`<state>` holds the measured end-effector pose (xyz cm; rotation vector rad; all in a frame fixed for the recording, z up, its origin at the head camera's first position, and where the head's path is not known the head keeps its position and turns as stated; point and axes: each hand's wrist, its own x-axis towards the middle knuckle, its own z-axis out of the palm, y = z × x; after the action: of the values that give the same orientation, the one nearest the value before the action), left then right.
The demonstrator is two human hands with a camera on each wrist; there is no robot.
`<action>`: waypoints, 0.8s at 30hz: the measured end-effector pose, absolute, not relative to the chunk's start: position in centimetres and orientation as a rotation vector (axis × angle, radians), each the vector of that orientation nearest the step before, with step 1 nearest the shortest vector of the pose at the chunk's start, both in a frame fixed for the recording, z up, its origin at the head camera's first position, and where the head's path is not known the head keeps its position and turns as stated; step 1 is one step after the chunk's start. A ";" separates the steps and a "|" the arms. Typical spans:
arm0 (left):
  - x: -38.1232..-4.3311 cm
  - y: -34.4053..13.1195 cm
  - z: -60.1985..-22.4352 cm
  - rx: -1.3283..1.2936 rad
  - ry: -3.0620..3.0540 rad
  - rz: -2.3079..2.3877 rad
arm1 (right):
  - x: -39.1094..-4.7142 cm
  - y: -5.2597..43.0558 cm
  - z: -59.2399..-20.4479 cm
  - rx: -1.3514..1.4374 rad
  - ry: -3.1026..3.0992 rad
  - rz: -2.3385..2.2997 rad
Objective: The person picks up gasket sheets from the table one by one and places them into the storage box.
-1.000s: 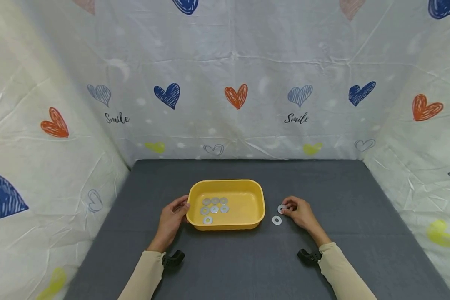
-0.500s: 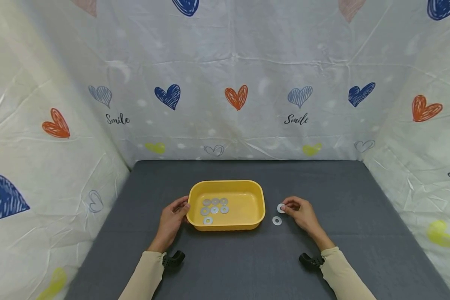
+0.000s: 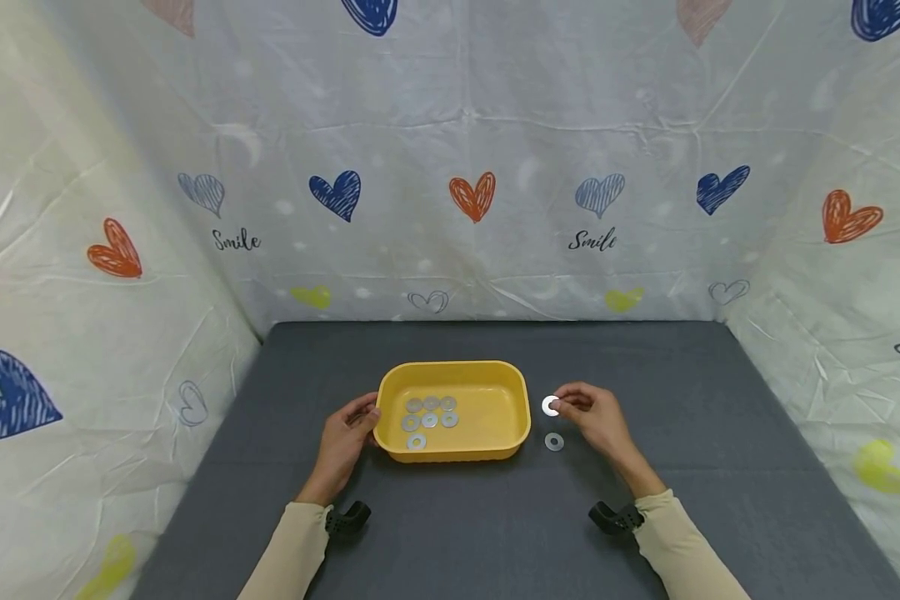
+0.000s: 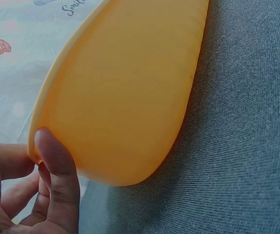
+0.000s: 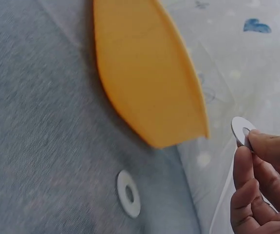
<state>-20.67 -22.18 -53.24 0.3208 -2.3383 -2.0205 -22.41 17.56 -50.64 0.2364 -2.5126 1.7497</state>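
A yellow plastic tray (image 3: pixel 495 408) stands on the table, with several flat metal washers (image 3: pixel 429 420) lying in its left half. My left hand (image 3: pixel 347 429) grips the tray's left end; the left wrist view shows the thumb and fingers pinching its rim (image 4: pixel 49 87). To the right of the tray, my right hand (image 3: pixel 598 419) pinches one washer (image 3: pixel 549 406) between thumb and fingers. In the right wrist view this held washer (image 5: pixel 240 129) is tilted, raised off the cloth. Another washer (image 3: pixel 554 442) lies flat on the table just below it, beside the tray's right end.
Dark grey cloth covers the table (image 3: pixel 480 533). A pale curtain (image 3: pixel 412 125) printed with hearts hangs behind it and along both sides. Each wrist wears a black strap, the left strap (image 3: pixel 347 518) and the right strap (image 3: pixel 615 517).
My right hand has lifted its washer off the table and moved it slightly left and away from me, toward the tray. The left hand and tray have stayed put.
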 end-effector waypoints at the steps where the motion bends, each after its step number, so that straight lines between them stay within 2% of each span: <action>1: -20.7 -22.2 -53.2 0.323 -2.341 -2.019 | -22.4 17.3 -50.3 0.231 -2.514 1.747; 13: -20.5 -22.2 -52.9 0.301 -2.335 -2.026 | -22.9 14.4 -48.6 0.339 -2.430 1.816; 24: -20.4 -22.2 -52.8 0.327 -2.350 -2.023 | -22.9 11.5 -47.9 0.238 -2.421 1.943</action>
<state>-20.38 -22.17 -52.78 0.3270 -2.3505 -2.0229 -22.90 11.53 -47.86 0.2383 -2.4207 1.9429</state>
